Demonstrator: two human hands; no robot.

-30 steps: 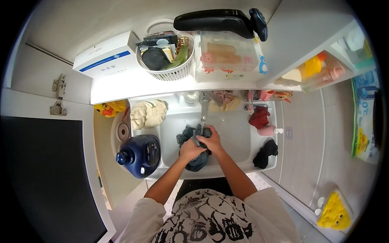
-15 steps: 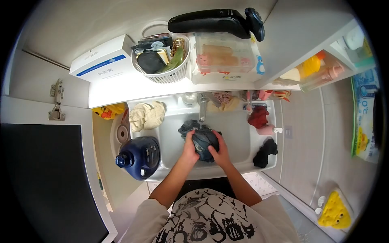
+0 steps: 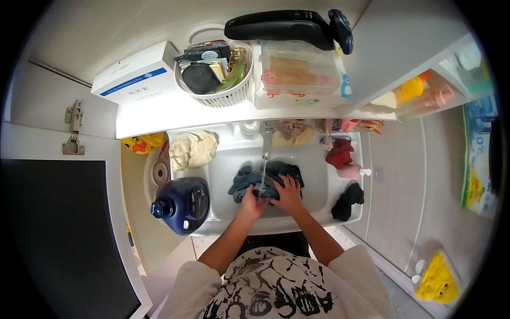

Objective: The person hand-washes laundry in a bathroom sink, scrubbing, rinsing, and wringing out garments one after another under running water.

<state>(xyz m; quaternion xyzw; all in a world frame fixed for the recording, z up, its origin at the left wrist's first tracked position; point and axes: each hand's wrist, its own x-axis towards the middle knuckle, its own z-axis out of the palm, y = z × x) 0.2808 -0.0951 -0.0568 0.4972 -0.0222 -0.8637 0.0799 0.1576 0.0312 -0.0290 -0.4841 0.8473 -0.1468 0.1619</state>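
1. Cloth (image 3: 244,182): dark, bunched in the sink (image 3: 316,186), with water (image 3: 263,173) from the tap (image 3: 267,139) running onto the folds.
2. Right hand (image 3: 289,194): open, fingers spread over the folds, not clenched.
3. Left hand (image 3: 252,205): at the near edge, touching cloth; grip or mere contact impossible to tell.
4. Probable handling: soft, limp, heavy when soaked, somewhat slippery, hardly fragile.
5. Suggested hold: both hands around the bunched middle, supporting the sagging weight from below; loose edges less secure.
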